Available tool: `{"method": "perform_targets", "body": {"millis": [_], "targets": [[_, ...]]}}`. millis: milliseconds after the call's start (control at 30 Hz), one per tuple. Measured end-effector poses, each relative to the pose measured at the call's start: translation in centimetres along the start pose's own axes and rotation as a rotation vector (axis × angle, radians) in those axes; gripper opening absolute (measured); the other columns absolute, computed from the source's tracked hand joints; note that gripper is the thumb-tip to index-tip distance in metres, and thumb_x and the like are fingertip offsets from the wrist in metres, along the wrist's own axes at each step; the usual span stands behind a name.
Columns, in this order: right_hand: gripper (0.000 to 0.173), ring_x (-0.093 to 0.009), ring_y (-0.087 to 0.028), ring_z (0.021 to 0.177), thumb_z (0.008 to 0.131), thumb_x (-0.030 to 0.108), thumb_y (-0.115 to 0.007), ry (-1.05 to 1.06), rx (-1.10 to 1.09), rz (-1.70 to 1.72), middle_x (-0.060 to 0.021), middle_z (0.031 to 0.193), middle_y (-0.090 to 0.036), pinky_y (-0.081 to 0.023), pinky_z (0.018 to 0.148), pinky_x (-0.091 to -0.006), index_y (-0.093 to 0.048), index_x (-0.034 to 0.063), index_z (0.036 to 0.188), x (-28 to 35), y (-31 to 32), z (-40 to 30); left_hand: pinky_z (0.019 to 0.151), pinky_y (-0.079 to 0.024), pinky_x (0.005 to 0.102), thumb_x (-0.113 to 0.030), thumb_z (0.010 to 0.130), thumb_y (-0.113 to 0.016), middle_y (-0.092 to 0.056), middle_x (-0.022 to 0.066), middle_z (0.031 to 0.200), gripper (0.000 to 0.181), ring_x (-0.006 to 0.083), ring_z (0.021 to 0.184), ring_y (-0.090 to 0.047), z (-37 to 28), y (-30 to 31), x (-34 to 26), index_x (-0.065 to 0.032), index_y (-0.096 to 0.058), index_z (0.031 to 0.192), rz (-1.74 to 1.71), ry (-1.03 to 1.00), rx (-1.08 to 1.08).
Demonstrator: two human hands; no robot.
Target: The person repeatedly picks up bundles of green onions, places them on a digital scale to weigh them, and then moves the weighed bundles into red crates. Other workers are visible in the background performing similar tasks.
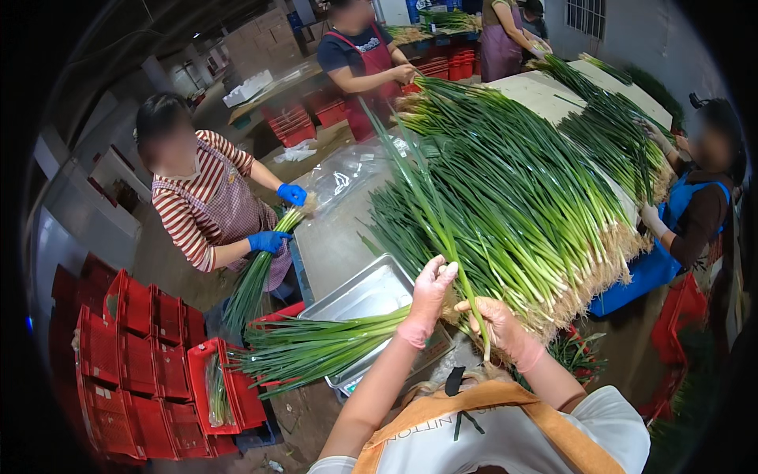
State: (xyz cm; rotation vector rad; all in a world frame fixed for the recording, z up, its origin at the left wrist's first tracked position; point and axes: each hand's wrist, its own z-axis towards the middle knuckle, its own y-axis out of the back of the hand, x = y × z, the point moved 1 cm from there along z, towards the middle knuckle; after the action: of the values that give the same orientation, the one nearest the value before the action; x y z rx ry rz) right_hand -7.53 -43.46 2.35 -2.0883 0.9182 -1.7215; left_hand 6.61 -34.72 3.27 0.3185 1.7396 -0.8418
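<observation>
Between my two gloved hands a single green onion (pixel 459 260) stands nearly upright, roots toward my chest. My right hand (pixel 497 326) pinches its lower stalk between thumb and fingers. Higher up, my left hand (pixel 431 291) is at the stalk with curled fingers; whether it grips the stalk is not clear. To the left, a bunch of green onions (pixel 331 343) lies across a metal tray (pixel 379 278), its leaves hanging over the tray's side. Beyond my hands a large heap of green onions (pixel 521 207) covers much of the table, with the roots toward the right.
A worker in a striped shirt (pixel 207 195) holds a bunch at the table's left side. Other workers stand at the far side and right. Clear plastic bags (pixel 349 169) lie on the metal table (pixel 331 237). Stacked red crates (pixel 136 361) stand on the floor at lower left.
</observation>
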Motion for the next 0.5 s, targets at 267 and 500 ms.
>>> {"method": "perform_targets", "body": {"millis": [267,500], "targets": [[0.039,-0.009,-0.054,0.061,0.098,0.03,-0.046,0.026,0.035,-0.081,-0.0045,0.067,-0.058,-0.044,0.058,-0.0189,-0.06,-0.0032,0.113,-0.1,-0.3,-0.9,0.06,-0.041,0.0233,-0.022,0.09,-0.063,-0.055,-0.0008,0.074,0.019,0.0078,0.066,-0.049,-0.7,-0.9,-2.1,-0.0041,-0.058,0.084,0.176,-0.077,-0.083],[0.039,-0.006,-0.044,0.047,0.097,0.035,-0.048,0.091,-0.071,-0.06,-0.0008,0.059,-0.055,-0.033,0.044,-0.0188,-0.064,0.0003,0.107,-0.5,-1.0,-0.4,0.062,-0.045,0.0239,-0.022,0.091,-0.063,-0.059,0.0022,0.077,0.02,0.0102,0.068,-0.055,-1.1,-0.5,-1.4,-0.0032,-0.057,0.09,0.061,-0.067,-0.154]]}}
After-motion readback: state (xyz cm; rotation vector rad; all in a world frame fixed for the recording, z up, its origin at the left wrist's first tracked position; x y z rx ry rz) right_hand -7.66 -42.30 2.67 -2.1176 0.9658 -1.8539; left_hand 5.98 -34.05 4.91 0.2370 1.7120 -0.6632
